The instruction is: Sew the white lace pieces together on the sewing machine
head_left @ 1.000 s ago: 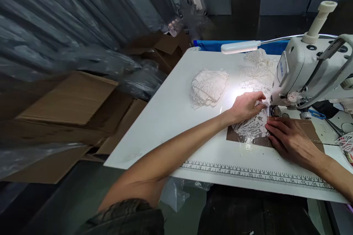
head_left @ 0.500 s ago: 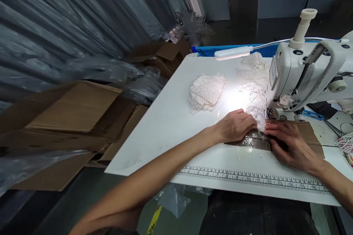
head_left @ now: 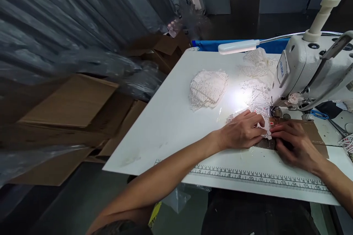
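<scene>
A piece of white lace (head_left: 261, 114) lies at the needle of a white sewing machine (head_left: 299, 60). My left hand (head_left: 245, 130) rests on the lace, its curled fingers gripping the near part; a bit of lace sticks out behind the knuckles. My right hand (head_left: 296, 146) is closed, fingertips pinching at the lace's right edge just in front of the presser foot. Beneath both hands is a brown taped sheet (head_left: 317, 137) on the machine bed. The right palm hides part of that sheet. More lace (head_left: 256, 93) trails behind, under the bright lamp spot.
A stack of lace pieces (head_left: 209, 89) lies on the white table (head_left: 165, 128) at left. A lamp (head_left: 238, 47) hangs over the back. Blue snips (head_left: 319, 114) and scissors (head_left: 338, 127) are right of the needle. A printed ruler (head_left: 259, 179) runs along the front edge. Cardboard boxes (head_left: 71, 99) stand left.
My left hand has moved rightward on the lace, closer to my right hand, and lace now shows behind its knuckles. The view has shifted slightly, with the machine further right.
</scene>
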